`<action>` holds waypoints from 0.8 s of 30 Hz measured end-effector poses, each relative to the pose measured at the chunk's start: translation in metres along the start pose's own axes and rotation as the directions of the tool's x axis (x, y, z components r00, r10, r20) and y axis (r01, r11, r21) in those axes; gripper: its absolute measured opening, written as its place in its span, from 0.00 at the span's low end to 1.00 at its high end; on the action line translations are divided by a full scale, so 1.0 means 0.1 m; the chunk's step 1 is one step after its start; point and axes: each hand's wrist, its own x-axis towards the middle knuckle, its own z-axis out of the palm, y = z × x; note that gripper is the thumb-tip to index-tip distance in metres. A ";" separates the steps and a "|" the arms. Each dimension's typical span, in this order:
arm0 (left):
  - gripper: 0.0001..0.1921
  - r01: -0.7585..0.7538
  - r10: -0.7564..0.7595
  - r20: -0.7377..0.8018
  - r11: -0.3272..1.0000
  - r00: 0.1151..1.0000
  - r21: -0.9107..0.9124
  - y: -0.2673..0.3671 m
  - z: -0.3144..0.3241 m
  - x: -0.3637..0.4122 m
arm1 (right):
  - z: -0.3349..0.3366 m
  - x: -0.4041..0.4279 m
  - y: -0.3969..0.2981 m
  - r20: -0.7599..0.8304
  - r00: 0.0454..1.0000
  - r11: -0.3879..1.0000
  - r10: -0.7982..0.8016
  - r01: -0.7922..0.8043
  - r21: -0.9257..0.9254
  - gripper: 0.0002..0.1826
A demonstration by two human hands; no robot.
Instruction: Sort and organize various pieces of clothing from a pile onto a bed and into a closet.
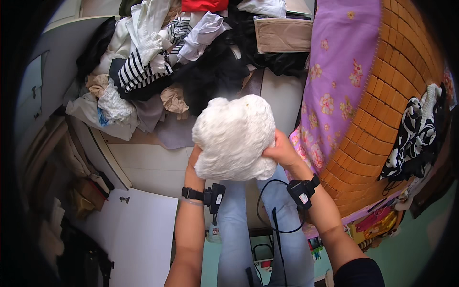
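Both hands hold a bundled, fluffy white textile item (233, 138) above my knees. My left hand (194, 158) grips its left edge, with most of the fingers hidden behind it. My right hand (281, 150) holds the right edge, thumb on top. Beyond the bundle lies a heap of clothes: black-and-white striped cloth (143, 71), a black garment (215, 79), a crumpled white garment (202, 36), a small beige cloth (174, 99) and white lace (114, 104).
A bed with a bamboo mat (373, 122) and purple floral cloth (337, 71) stands at the right, with a black-and-white patterned garment (412, 140) on it. An open white cabinet door (140, 229) is at lower left. A flat tan package (283, 36) lies at the back.
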 end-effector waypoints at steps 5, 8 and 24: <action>0.27 -0.015 0.011 0.025 0.988 1.000 0.156 0.10 0.33 -0.01 | -0.09 0.07 -0.07 -0.001 1.000 0.989 0.021 -0.021 -0.148 0.35; 0.26 -0.047 0.037 -0.112 0.995 0.993 -0.085 -0.05 0.06 0.12 | -0.17 0.23 -0.06 0.184 0.982 0.959 -0.034 -0.020 0.283 0.38; 0.30 -0.371 0.180 -0.445 0.842 0.877 -0.392 0.08 -1.04 1.11 | -1.77 2.70 -0.34 -0.646 0.763 0.821 -0.027 0.386 0.421 0.31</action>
